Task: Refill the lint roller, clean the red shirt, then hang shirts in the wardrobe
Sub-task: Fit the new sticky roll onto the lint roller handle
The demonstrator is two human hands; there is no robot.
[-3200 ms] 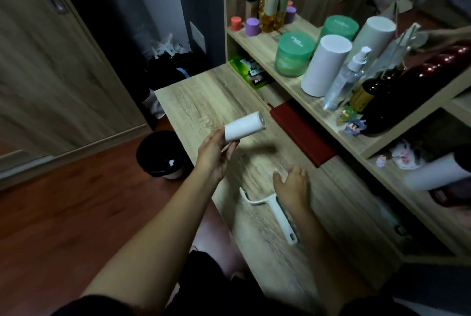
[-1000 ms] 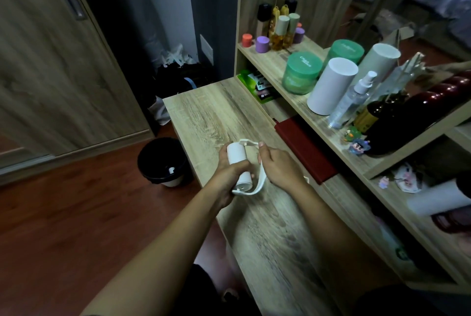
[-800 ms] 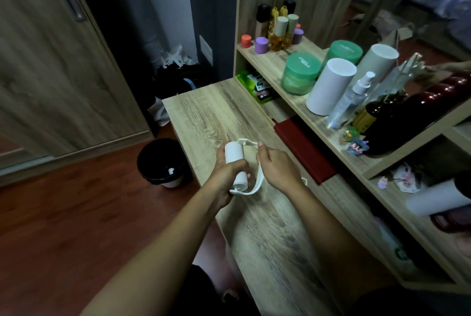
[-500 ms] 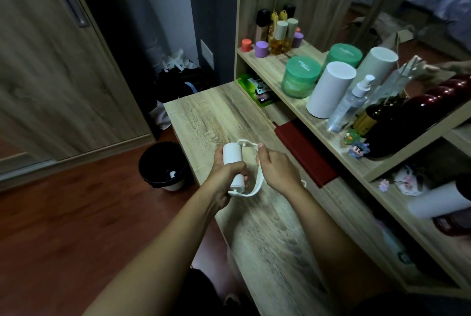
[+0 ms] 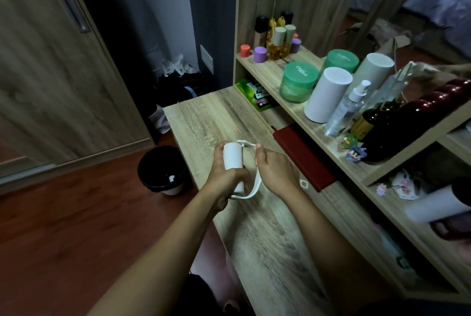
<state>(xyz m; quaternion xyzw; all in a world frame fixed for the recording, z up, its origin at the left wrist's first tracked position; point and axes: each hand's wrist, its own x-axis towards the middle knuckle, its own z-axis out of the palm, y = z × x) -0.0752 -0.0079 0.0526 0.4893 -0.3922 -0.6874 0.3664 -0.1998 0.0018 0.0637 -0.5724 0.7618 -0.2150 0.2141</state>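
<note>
Above the wooden desk point(image 5: 209, 122), my left hand point(image 5: 224, 175) is wrapped around a white refill roll point(image 5: 233, 156) that stands nearly upright. The roll sits inside the white frame of the lint roller point(image 5: 254, 185), whose prongs reach its top and bottom ends. My right hand point(image 5: 276, 170) grips the frame, with the handle hidden under the palm and only its end loop point(image 5: 303, 183) showing. A folded dark red cloth point(image 5: 303, 157) lies along the desk's right side under the shelf. The wardrobe door point(image 5: 51, 73) stands at the left.
A black bin point(image 5: 163, 170) stands on the floor left of the desk. The shelf point(image 5: 280, 78) on the right holds bottles, green jars point(image 5: 298, 82) and a white cylinder point(image 5: 327, 95). A green packet point(image 5: 254, 94) lies under the shelf. Bags sit in the dark corner behind.
3.2 s ago my left hand held the roll up alone and the roller lay on the desk. Both hands have since joined them; over the last second they barely move.
</note>
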